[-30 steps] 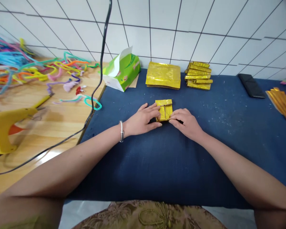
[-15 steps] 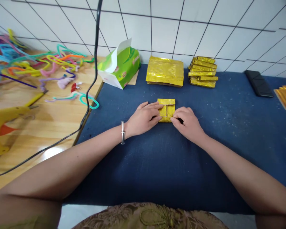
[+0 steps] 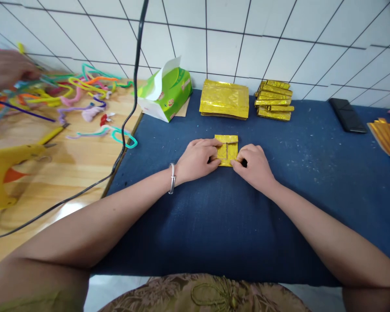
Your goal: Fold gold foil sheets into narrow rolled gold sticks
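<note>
A small gold foil packet (image 3: pixel 228 151) with folded flaps lies flat on the blue cloth (image 3: pixel 214 225) between my hands. My left hand (image 3: pixel 199 159) has its fingers on the packet's left side, thumb at the lower left edge. My right hand (image 3: pixel 254 167) pinches the packet's lower right edge between thumb and curled fingers. Behind it stand a stack of larger gold sheets (image 3: pixel 224 99) and, to the right, a pile of narrow folded gold strips (image 3: pixel 274 100).
A green tissue box (image 3: pixel 169 93) stands back left. Another person's hand (image 3: pixel 9 71) is over colourful pipe cleaners (image 3: pixel 91 84). A yellow glue gun (image 3: pixel 9 169), black cable (image 3: pixel 136 65), black phone (image 3: pixel 347 115) and orange-gold strips (image 3: pixel 386 138) lie around.
Another person's hand has come in at the far left over the pipe cleaners. The view has shifted slightly. My hands remain at the packet, the left thumb now slightly lower.
</note>
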A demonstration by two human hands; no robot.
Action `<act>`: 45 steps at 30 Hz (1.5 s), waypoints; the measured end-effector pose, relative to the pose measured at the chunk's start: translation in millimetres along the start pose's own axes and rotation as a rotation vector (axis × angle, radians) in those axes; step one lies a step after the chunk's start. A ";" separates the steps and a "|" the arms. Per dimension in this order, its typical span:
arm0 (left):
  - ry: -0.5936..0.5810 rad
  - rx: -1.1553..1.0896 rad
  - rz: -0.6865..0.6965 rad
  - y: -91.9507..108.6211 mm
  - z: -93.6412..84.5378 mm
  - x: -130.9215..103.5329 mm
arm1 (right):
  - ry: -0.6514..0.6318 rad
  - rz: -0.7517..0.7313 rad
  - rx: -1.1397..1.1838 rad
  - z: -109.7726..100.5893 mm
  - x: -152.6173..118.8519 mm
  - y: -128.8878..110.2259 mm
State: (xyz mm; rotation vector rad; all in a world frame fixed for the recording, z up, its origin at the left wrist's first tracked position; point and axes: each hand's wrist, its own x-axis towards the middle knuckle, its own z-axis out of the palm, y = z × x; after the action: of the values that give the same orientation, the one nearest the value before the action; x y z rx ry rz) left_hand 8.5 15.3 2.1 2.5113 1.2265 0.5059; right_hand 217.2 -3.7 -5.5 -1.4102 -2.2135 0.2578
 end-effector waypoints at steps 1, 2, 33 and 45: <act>0.004 -0.005 0.001 -0.1 -0.1 -0.4 | 0.001 -0.001 0.001 -0.3 -0.3 0.2; 0.008 -0.011 0.004 -0.1 -0.4 -0.9 | 0.002 -0.003 0.005 -0.8 -0.7 0.3; -0.273 0.069 0.333 -20.1 -21.2 -14.5 | -0.140 -0.401 -0.243 -22.1 -31.1 -16.8; -0.253 0.048 0.381 -13.8 -25.4 -15.2 | -0.100 -0.426 -0.229 -22.3 -32.2 -4.7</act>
State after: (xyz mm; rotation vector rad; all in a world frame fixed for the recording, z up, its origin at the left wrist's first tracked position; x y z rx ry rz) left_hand -20.9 14.1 16.4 2.7571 0.6804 0.2310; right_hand 235.6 -36.8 5.7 -1.0109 -2.6249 -0.0782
